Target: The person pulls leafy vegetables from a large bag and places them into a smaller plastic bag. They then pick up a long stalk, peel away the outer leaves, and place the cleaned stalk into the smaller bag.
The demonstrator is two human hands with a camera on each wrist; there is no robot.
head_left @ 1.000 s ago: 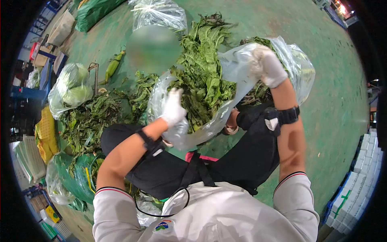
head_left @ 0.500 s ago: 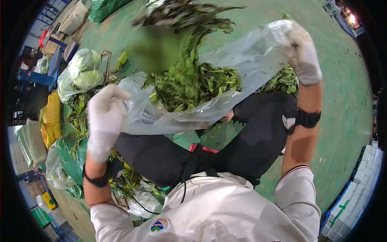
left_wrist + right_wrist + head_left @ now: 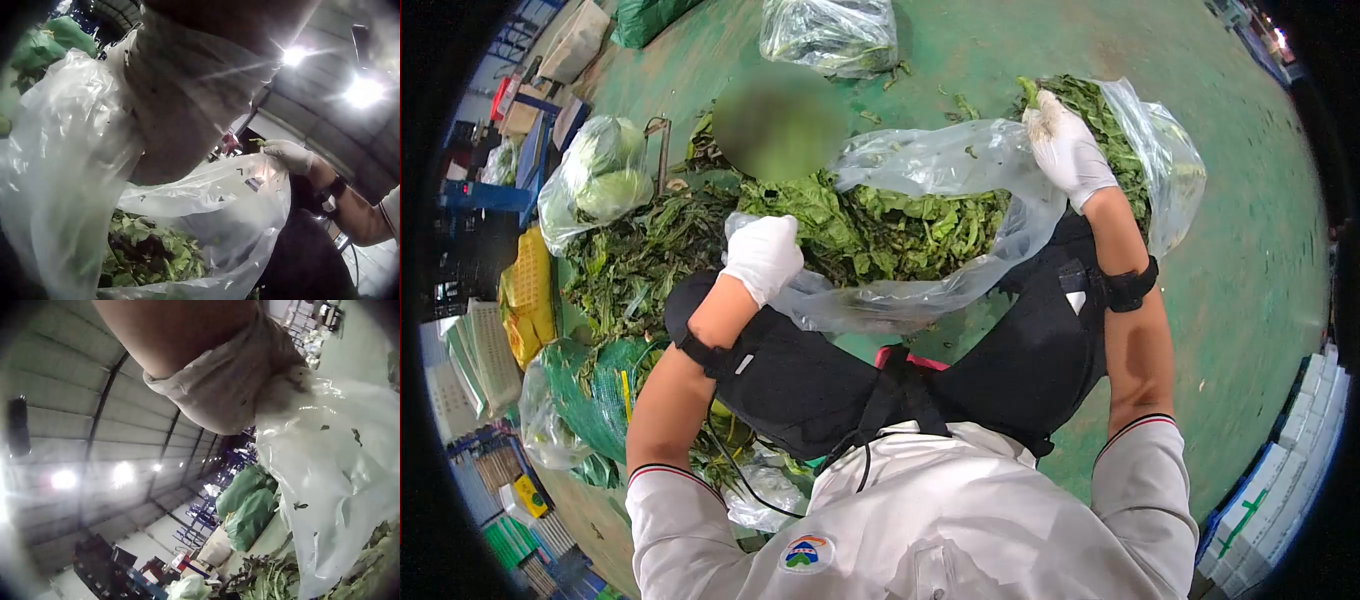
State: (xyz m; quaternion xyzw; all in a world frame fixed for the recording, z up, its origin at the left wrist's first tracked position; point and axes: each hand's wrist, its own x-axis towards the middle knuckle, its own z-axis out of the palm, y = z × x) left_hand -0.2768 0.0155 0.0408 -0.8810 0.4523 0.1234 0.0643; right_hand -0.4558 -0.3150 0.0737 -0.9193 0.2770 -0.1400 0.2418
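A clear plastic bag (image 3: 890, 310) lies wide-mouthed across the front of the person's lap, with leafy greens (image 3: 925, 235) heaped inside it. My white-gloved left hand (image 3: 764, 258) grips the bag's left rim. On the far right side, the gloved right hand (image 3: 1068, 150) holds the opposite rim, its fingertips dirty. The left wrist view shows the film stretched up to that right hand (image 3: 290, 155), with the leaves low in the bag. In the right wrist view, film (image 3: 337, 462) dotted with leaf scraps hangs from the glove.
Loose wilted leaves (image 3: 640, 250) are piled at the left, beside bagged cabbages (image 3: 605, 175). Another bag of greens (image 3: 1165, 170) stands just right of the right hand. A filled clear bag (image 3: 830, 35) sits ahead on the green floor. White boxes (image 3: 1270, 480) are stacked far right.
The hands spread and raised the bag's rim, then came lower and closer together. The tall leaves that stuck out of the bag now lie lower in it.
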